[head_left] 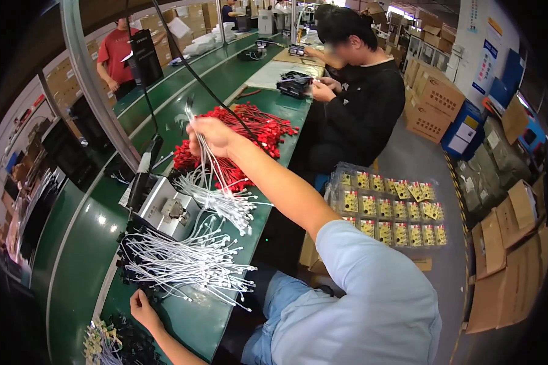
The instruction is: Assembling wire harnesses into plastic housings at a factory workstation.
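A few white cables (209, 160) are gripped in a worker's right hand (211, 138), the fingers closed around them above a heap of red cables (257, 129). A pile of white cables (186, 260) lies on the green workbench (192, 328) beside a silver machine (166, 208). Near the pile is the left hand (144, 309), fingers curled; whether they hold anything cannot be told. Farther along the bench sits a co-worker in black (365, 115).
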`<control>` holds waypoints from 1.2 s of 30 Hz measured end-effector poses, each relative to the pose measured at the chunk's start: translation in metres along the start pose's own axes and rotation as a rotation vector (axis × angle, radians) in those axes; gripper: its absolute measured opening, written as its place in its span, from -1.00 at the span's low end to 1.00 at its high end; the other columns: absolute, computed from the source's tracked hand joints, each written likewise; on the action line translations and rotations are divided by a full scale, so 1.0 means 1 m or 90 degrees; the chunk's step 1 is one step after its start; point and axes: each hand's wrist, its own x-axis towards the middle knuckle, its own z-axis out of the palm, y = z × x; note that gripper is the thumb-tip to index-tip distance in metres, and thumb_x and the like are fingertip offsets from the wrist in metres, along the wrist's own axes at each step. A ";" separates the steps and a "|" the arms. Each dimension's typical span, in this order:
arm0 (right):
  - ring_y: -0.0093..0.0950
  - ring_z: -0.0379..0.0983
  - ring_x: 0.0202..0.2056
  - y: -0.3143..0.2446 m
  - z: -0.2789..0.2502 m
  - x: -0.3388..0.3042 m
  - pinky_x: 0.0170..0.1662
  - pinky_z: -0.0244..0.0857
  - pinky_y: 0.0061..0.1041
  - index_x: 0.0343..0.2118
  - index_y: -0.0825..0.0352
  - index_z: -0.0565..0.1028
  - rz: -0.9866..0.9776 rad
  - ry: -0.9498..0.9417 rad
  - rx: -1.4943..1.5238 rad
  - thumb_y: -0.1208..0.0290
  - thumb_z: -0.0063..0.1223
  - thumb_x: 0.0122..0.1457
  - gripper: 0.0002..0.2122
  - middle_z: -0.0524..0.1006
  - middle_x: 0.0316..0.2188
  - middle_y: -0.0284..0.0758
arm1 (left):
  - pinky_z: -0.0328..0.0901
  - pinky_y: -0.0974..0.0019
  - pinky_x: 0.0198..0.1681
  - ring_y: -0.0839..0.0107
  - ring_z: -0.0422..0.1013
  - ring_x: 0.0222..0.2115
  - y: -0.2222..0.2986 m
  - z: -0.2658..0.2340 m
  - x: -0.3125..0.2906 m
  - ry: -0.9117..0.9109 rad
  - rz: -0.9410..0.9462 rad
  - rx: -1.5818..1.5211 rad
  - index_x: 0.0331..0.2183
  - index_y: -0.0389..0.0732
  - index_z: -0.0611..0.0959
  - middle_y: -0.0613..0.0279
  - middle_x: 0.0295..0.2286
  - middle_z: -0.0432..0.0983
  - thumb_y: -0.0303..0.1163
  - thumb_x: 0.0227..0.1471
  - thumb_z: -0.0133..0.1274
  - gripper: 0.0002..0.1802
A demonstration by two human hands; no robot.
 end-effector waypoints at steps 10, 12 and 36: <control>-0.27 0.55 -0.15 -0.009 -0.003 -0.009 0.00 0.43 -0.28 -0.26 0.33 0.46 -0.067 -0.055 -0.322 0.25 -0.13 0.33 -0.77 0.59 -0.29 -0.17 | 0.29 0.48 -0.25 0.57 0.38 -0.38 0.010 0.012 0.001 0.085 0.003 0.003 -0.24 -0.37 0.65 0.30 -0.39 0.56 -0.34 0.12 0.12 -0.73; -0.31 0.55 -0.14 -0.008 -0.005 -0.006 0.01 0.42 -0.30 -0.25 0.35 0.47 -0.108 -0.141 -0.198 0.25 -0.15 0.34 -0.75 0.59 -0.28 -0.18 | 0.27 0.50 -0.29 0.59 0.37 -0.41 0.009 0.009 -0.003 0.103 -0.005 -0.011 -0.25 -0.35 0.65 0.34 -0.41 0.54 -0.33 0.12 0.13 -0.74; -0.71 0.25 -0.69 0.007 0.013 -0.015 -0.63 0.14 -0.72 -0.31 0.34 0.48 -0.081 -0.025 -0.595 0.32 -0.16 0.33 -0.78 0.40 -0.61 -0.48 | 0.36 0.21 -0.22 0.14 0.48 -0.37 0.153 0.139 -0.036 -0.071 0.497 0.206 -0.32 -0.31 0.64 0.05 -0.36 0.55 -0.55 -0.01 0.09 -0.86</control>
